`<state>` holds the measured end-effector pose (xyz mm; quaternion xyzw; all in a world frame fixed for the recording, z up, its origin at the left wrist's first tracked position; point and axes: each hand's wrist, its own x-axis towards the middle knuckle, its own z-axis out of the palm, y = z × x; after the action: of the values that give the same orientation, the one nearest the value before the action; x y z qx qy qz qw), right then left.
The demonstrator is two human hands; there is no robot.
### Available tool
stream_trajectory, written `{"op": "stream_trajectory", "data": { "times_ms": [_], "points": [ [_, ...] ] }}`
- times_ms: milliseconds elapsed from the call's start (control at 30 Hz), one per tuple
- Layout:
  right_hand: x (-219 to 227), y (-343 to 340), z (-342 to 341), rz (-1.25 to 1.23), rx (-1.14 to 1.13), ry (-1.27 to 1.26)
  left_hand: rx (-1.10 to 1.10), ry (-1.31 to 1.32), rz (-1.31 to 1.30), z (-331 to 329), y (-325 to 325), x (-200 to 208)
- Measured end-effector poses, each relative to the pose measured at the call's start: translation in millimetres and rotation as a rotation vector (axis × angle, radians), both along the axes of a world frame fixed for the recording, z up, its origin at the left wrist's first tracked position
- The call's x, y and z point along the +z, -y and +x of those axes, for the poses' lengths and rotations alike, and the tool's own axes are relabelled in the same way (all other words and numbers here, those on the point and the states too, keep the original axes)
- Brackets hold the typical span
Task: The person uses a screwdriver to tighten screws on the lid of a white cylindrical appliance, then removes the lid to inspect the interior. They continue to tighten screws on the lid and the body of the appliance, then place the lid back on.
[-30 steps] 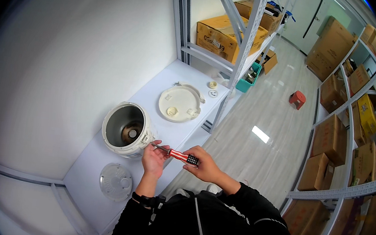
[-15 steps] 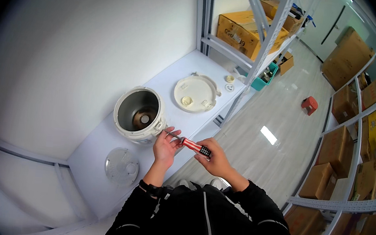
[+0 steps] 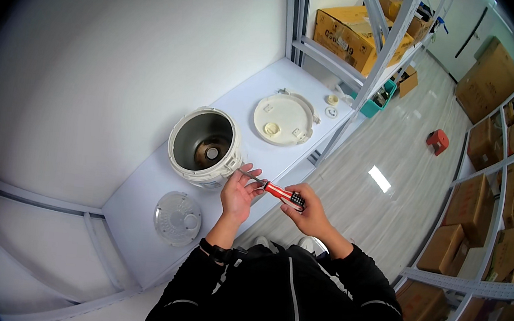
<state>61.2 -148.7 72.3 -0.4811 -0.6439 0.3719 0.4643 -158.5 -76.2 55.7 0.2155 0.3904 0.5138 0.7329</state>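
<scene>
Standing at a white surface (image 3: 129, 210) and gripping a screwdriver (image 3: 282, 192) in the right hand (image 3: 312, 213), with the grip closed around its red-and-white striped handle, near the black, pale-dotted end. Pointing the thin metal shaft leftward at the outer side of a white, round appliance body (image 3: 190, 138), open at the top and grey inside, upright on the surface. Holding the left hand (image 3: 237, 200) palm up beside that same side, with fingers partly curled near the shaft's hidden tip; impossible to tell whether pinching it or merely resting alongside. Wearing a dark band (image 3: 215, 252) on the left wrist. Facing, beyond the appliance body, a round cream cover (image 3: 283, 116) with a small cream part (image 3: 271, 129) on it, plus a second small part (image 3: 333, 99) beside a little white disc (image 3: 331, 112). Overlooking, nearer, a larger pale disc (image 3: 177, 218). Facing, farther off, a yellow box (image 3: 345, 38) on a metal shelf, a teal bin (image 3: 372, 110) and a red stool (image 3: 438, 142).
</scene>
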Motion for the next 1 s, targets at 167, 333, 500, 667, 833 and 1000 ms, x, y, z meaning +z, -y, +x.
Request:
{"op": "stream_trajectory", "data": {
  "times_ms": [167,333,500,667,833,1000],
  "points": [
    [-1,-1,1,0.000,0.002,-0.001,-0.003,0.006,0.008,0,0,-4],
    [-2,-2,0,-0.017,0.004,-0.009,0.001,-0.017,0.004,1,-1,-3],
    [0,-3,0,-0.013,0.007,-0.009,0.001,-0.026,-0.003,1,-1,-3],
    [-1,-2,-3,-0.366,0.058,-0.238,-0.003,-0.029,0.029,-1,1,-4],
    [1,-3,0,-0.206,0.048,-0.063,0.011,-0.092,0.015,7,2,-9],
    [6,-2,-2,-0.004,0.002,0.010,-0.036,-0.113,0.029,9,7,-15]
  ]
}}
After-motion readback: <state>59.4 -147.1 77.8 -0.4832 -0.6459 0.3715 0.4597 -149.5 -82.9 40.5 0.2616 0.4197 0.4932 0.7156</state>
